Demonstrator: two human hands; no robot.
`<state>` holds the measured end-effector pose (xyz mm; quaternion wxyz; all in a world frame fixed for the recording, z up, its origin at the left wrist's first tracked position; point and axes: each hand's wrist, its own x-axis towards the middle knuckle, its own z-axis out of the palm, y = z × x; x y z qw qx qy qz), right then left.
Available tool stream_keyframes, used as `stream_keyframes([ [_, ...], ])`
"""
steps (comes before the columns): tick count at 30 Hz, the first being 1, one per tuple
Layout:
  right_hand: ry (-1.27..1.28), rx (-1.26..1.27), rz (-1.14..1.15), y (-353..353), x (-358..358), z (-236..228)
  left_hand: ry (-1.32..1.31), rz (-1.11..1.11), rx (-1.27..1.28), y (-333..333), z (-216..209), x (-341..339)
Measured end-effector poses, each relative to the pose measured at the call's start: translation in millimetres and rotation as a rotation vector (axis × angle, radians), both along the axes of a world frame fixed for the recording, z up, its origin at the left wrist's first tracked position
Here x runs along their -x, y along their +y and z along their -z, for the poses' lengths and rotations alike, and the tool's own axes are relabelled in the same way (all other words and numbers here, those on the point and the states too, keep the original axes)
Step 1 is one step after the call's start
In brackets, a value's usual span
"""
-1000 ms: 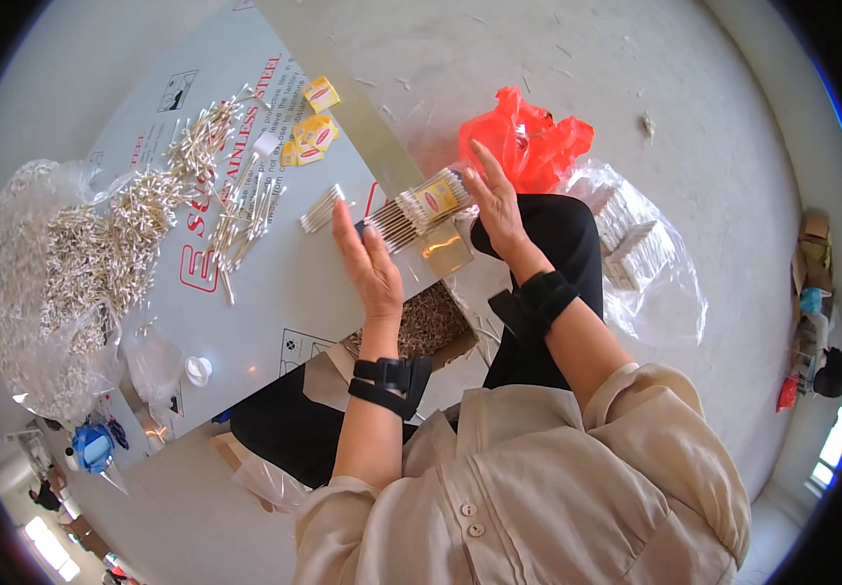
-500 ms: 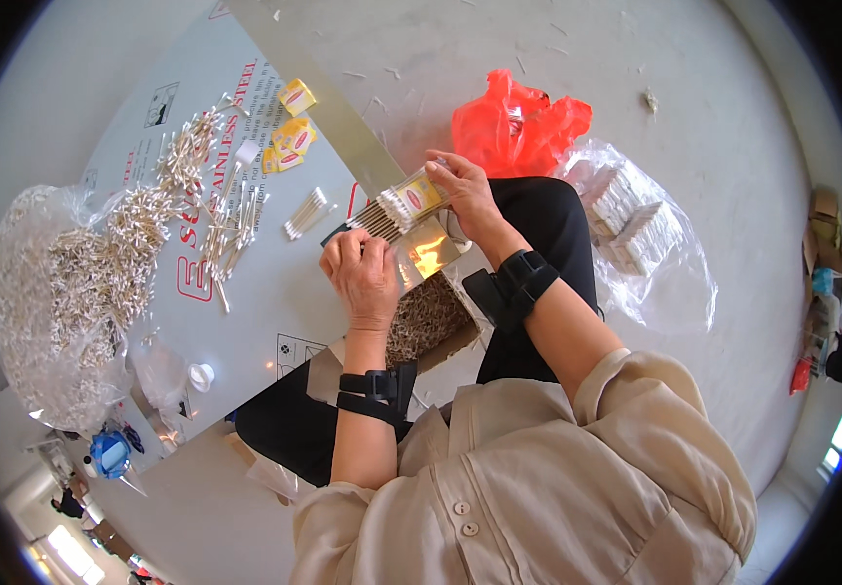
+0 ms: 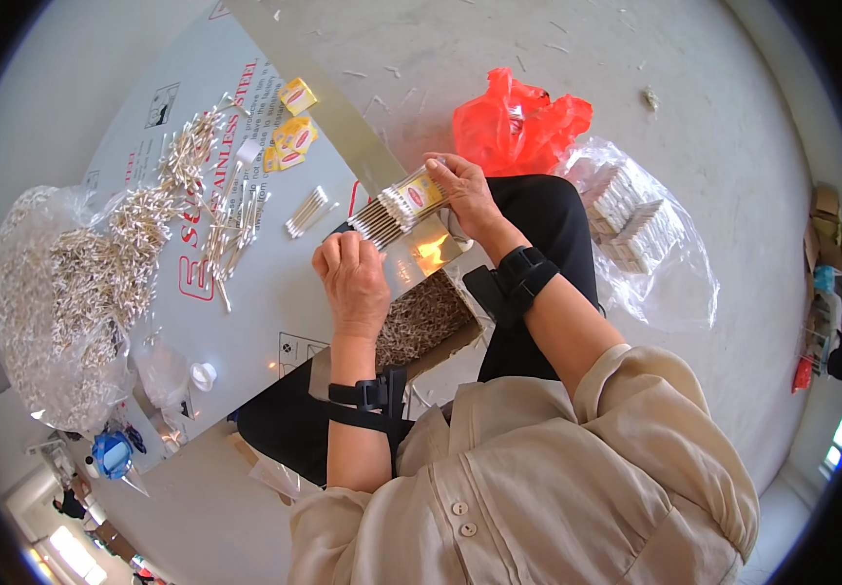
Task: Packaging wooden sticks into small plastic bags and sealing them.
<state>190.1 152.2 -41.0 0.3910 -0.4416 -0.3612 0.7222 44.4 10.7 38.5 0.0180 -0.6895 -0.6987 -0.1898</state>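
The yellow-labelled cotton-swab packet [image 3: 419, 195] is gripped at its far right end by the fingers of the right hand [image 3: 468, 198], with the thumb laid on top. The fingers of the left hand [image 3: 355, 283] are curled at the near left end of the brown-stemmed swabs [image 3: 374, 224]; whether any are pinched cannot be told, as the fingertips are hidden. The packet's long axis is slanted from near left to far right, its body lying far and right of the left fingers; the right hand is nearer to it. A small swab bunch [image 3: 307, 214] is seen just left on the desk [image 3: 255, 336], with yellow cards [image 3: 291, 138] farther off. At the desk's near edge, an open cardboard box [image 3: 452, 351] is filled with swabs.
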Motion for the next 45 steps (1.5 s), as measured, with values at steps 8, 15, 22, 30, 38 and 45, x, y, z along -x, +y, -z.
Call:
stream_keyframes([
  [8,-0.004,-0.014,-0.012,0.1,1.0,3.9,-0.028,-0.088,0.019,-5.0,5.6,-5.7],
  [15,-0.007,-0.046,-0.006,-0.5,0.6,5.9,-0.005,-0.006,0.017,-0.2,2.4,-1.3],
  [22,-0.016,-0.044,-0.006,-1.8,2.8,1.0,0.128,0.032,-0.037,10.1,1.8,-5.3],
  [30,-0.036,-0.053,-0.029,-2.3,0.1,-2.9,0.149,0.121,-0.039,14.4,6.9,1.5],
  [38,-0.082,-0.109,-0.016,-2.8,2.7,-7.5,0.125,0.137,-0.04,22.8,13.9,-1.6],
  [45,-0.113,-0.097,-0.006,-6.0,1.9,-18.5,-0.65,-0.179,-0.305,21.0,36.8,-12.2],
])
